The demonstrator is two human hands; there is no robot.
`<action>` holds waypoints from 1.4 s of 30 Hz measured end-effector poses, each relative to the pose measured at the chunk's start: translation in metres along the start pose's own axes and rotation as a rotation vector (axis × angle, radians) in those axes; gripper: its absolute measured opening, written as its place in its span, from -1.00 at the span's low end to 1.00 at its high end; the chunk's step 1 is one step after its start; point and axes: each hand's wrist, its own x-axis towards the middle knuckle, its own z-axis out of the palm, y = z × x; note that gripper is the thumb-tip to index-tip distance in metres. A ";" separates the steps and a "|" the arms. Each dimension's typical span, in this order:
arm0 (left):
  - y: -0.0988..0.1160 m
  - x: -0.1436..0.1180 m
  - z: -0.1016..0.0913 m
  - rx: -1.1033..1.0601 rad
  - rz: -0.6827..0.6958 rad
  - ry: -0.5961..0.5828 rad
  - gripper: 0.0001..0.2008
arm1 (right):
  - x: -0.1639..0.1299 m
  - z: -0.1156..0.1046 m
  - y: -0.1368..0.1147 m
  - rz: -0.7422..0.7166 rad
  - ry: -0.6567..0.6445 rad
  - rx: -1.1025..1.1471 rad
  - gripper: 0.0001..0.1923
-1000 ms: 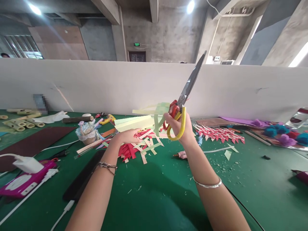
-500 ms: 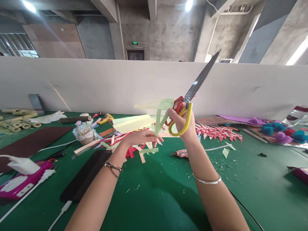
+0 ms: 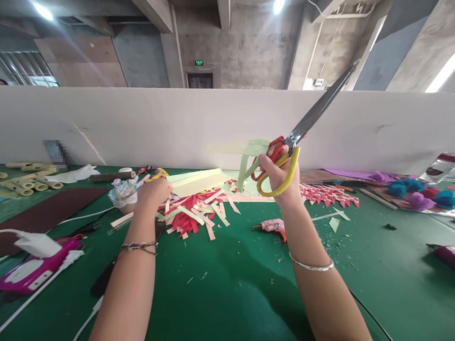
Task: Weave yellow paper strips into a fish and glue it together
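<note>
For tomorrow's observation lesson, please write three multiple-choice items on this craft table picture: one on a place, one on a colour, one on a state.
1. Where does the pink glue gun lie?
A. on the green table
B. on the white wall
C. in the left hand

2. What colour is the large scissor handle loop?
A. blue
B. yellow
C. black

3. How are the scissors held?
A. flat on the table
B. blades down
C. raised in the right hand, blades up

Answers: 1 A, it rests on the cloth below the right hand; 2 B, the loop under the fingers is yellow; 3 C, the blades slant upward.

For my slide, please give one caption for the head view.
Right hand raises large scissors with pale green paper strips; left hand reaches over cut strips on green table.
</note>
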 end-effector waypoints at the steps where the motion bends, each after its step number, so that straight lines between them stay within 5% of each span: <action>1: -0.004 -0.001 -0.003 0.046 -0.039 0.033 -0.78 | 0.000 0.000 0.000 -0.004 -0.001 0.000 -0.81; 4: 0.001 -0.004 -0.007 0.119 -0.033 0.081 -0.60 | -0.001 0.002 0.000 -0.005 -0.001 0.012 -0.82; 8: 0.039 -0.015 -0.009 0.027 0.172 -0.005 -0.55 | -0.004 0.008 -0.002 0.011 -0.026 0.024 -0.81; 12: 0.078 -0.029 -0.006 -0.596 0.459 -0.154 -0.25 | -0.010 0.015 -0.006 0.039 -0.095 0.031 -0.81; 16: 0.098 -0.030 0.004 -1.124 0.610 -0.094 -0.36 | -0.014 0.019 -0.007 0.067 -0.188 0.004 -0.81; 19: 0.101 -0.028 0.009 -1.263 0.467 0.025 -0.48 | -0.016 0.020 -0.006 0.082 -0.286 -0.078 -0.80; 23: 0.103 -0.033 0.008 -1.174 0.239 0.166 -0.61 | -0.018 0.023 -0.004 0.096 -0.363 -0.141 -0.79; 28: 0.107 -0.040 -0.001 -1.049 0.225 0.224 -0.68 | -0.020 0.027 -0.002 0.090 -0.373 -0.149 -0.79; 36: 0.083 -0.025 -0.004 -1.160 0.013 0.512 -0.65 | -0.015 0.016 0.001 0.165 -0.441 -0.230 -0.66; 42: 0.070 -0.021 -0.005 -1.320 0.092 0.637 -0.62 | -0.015 0.009 0.007 0.151 -0.538 -0.333 -0.57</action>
